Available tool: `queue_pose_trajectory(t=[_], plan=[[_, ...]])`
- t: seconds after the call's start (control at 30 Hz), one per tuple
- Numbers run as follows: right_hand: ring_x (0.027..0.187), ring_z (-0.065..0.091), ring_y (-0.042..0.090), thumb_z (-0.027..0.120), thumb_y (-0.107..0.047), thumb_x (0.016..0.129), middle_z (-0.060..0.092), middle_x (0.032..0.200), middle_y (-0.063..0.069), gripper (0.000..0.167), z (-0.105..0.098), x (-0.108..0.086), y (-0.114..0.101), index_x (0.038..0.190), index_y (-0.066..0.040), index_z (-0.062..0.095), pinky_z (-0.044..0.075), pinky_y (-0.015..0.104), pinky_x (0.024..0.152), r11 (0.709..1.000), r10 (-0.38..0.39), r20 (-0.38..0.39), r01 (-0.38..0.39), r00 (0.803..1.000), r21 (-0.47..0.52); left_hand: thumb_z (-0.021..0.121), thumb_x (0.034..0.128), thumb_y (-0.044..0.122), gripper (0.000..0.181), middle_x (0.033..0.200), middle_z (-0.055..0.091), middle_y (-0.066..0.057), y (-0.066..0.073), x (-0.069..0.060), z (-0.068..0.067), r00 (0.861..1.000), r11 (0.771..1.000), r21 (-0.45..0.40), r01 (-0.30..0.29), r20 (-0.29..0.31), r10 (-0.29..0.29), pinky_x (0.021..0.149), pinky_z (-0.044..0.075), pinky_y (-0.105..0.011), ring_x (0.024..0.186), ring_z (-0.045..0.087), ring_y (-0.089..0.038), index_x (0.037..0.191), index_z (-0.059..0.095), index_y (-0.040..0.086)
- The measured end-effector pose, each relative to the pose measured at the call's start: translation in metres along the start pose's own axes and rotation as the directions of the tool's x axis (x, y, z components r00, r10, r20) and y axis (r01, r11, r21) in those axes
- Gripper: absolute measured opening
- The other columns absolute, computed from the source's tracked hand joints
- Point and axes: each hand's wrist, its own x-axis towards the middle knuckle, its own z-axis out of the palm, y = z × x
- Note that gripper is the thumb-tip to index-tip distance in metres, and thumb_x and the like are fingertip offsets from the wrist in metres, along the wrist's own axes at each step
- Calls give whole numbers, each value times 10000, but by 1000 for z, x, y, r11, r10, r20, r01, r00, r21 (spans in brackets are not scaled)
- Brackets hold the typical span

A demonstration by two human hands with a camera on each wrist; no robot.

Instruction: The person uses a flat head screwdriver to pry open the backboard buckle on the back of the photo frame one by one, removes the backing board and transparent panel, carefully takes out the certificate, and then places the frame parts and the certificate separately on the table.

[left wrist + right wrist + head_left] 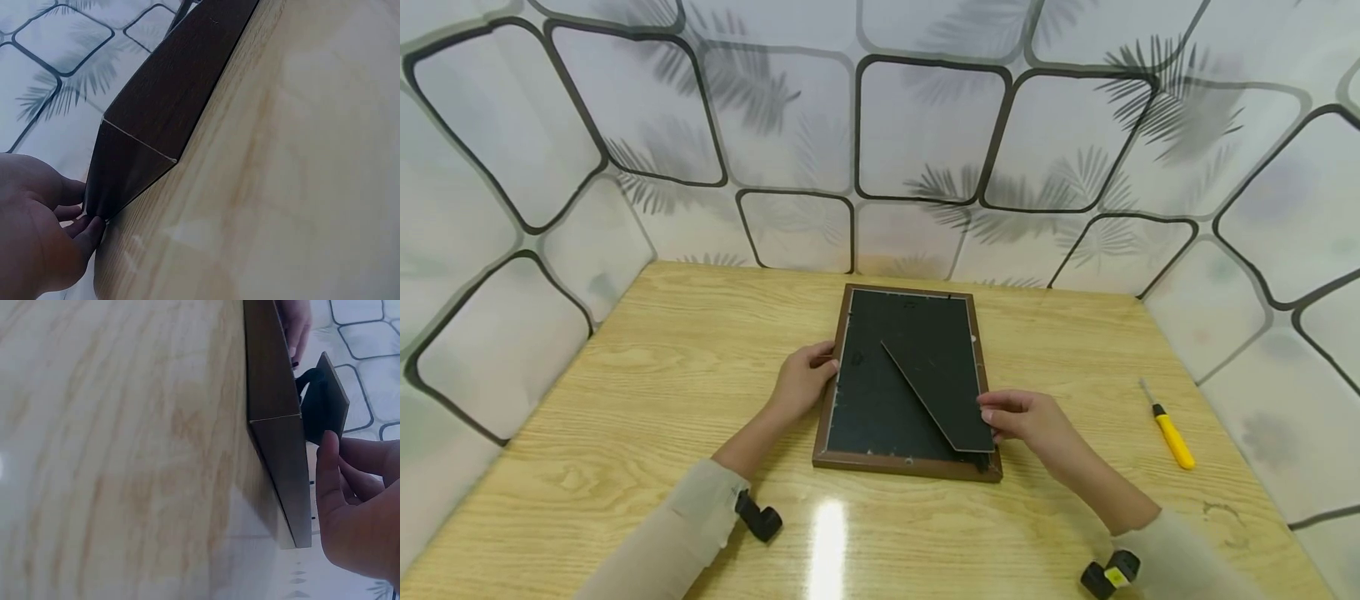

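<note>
A picture frame (823, 421) with a brown wooden border lies face down on the table, its black backing board (868, 417) showing. The black easel stand (936, 392) on its back is lifted a little at its wide lower end; the right wrist view shows a gap under it. My right hand (1026, 417) pinches the stand's right edge near that end between thumb and fingers. On the other side, my left hand (801, 379) grips the frame's left border; in the left wrist view its thumb and fingertips hold the dark wooden edge (144, 106).
A screwdriver (1172, 433) with a yellow handle lies at the right of the wooden table (700, 333). Patterned white curtain (925, 133) encloses the table at the back and both sides. Small black devices (760, 517) are strapped to both wrists.
</note>
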Motion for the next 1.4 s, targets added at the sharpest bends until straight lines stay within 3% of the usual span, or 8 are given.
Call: queue_pose_trajectory(t=[0.17, 0.43, 0.77, 0.9, 1.0, 1.17, 1.4], plan=[[768, 627, 155, 660, -152, 976, 683, 945, 46, 391, 5, 0, 3, 1307, 51, 625, 574, 306, 692, 999, 7, -13, -7, 1000, -39, 554, 1034, 97, 443, 1414, 568, -210, -1, 0, 0, 1000, 1000, 6, -1, 0, 1, 1047, 507, -465, 1286, 566, -342, 1463, 504, -5], [665, 503, 175, 657, -131, 977, 578, 782, 28, 328, 12, 0, 5, 1273, 9, 665, 459, 302, 571, 995, 19, -61, -25, 998, -101, 558, 1031, 94, 440, 1406, 573, -215, 0, 0, -1, 1000, 1000, 2, -1, -5, 1, 1051, 503, -469, 1283, 567, -343, 1456, 512, -10], [652, 508, 173, 691, -119, 953, 598, 1040, 119, 289, 14, -2, 9, 1220, -10, 707, 464, 291, 554, 986, -39, -98, 22, 994, -168, 553, 1032, 86, 442, 1413, 570, -217, 1, -1, -1, 1000, 1000, 4, -14, -1, 14, 1050, 504, -471, 1288, 566, -344, 1460, 507, -11], [753, 512, 170, 710, -111, 938, 632, 1138, 123, 269, 16, -1, 12, 1191, -24, 736, 464, 247, 587, 966, -88, -110, 58, 990, -254, 555, 1030, 84, 439, 1412, 571, -218, 0, 0, -1, 1000, 1000, 5, -11, 0, 11, 1049, 504, -471, 1286, 567, -346, 1456, 511, -12], [817, 506, 166, 722, -103, 928, 651, 1139, 117, 250, 17, -1, 14, 1165, -33, 754, 457, 219, 613, 937, -143, -117, 97, 983, -334, 558, 1030, 86, 438, 1410, 572, -216, 0, 0, -1, 1000, 1000, -3, -1, 1, 1, 1052, 503, -468, 1289, 566, -344, 1454, 514, -10], [787, 505, 148, 718, -57, 919, 649, 1098, 102, 227, 19, 0, 16, 1140, -31, 761, 454, 208, 606, 904, -207, -109, 147, 972, -401, 553, 1031, 78, 446, 1423, 560, -220, 0, 0, -1, 1000, 1000, -24, 5, 5, -5, 1062, 497, -465, 1303, 555, -346, 1464, 499, -15], [726, 467, 124, 700, -25, 922, 621, 1087, 103, 216, 22, -2, 15, 1131, -18, 756, 434, 212, 556, 879, -242, -90, 179, 966, -442, 557, 1030, 73, 444, 1416, 562, -230, 1, 1, -1, 1000, 1000, -23, -1, -1, 1, 1066, 493, -469, 1304, 552, -354, 1461, 502, -17]])
